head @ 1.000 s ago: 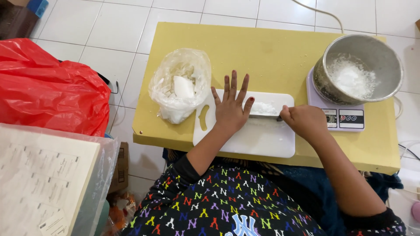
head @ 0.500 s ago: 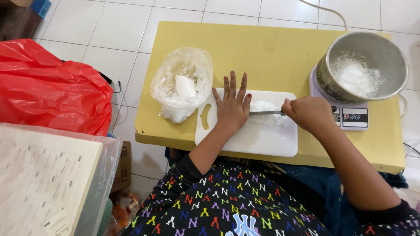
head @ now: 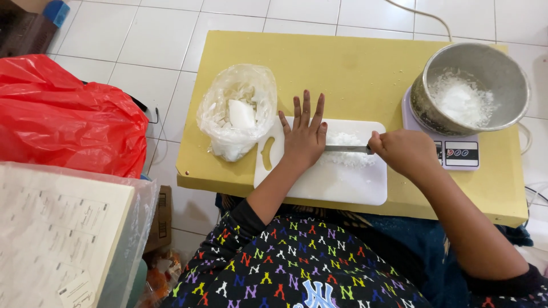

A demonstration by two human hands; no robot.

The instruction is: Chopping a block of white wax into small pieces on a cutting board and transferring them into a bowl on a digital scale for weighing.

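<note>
**Chopping white chunks on a cutting board: the blade at the heap**

While the red plastic bag (head: 68, 117) is sitting unmoved on the tiled floor at far left, the clear bag of white chunks (head: 237, 117) is lying open on the yellow table (head: 354, 63), just beside the white cutting board (head: 342, 182). The left hand (head: 303, 137) is pressing flat, fingers spread and gripping nothing, on the tip of the knife (head: 347, 149). Compared with a second ago, this hand and the blade are sitting slightly further along the white heap (head: 348, 155), suggesting that the chopping is progressing across it. The right hand (head: 402, 151) is clamping shut around the knife handle. At far right, the metal pot (head: 471, 85) of chopped white pieces is resting on the kitchen scale (head: 456, 154).
</note>
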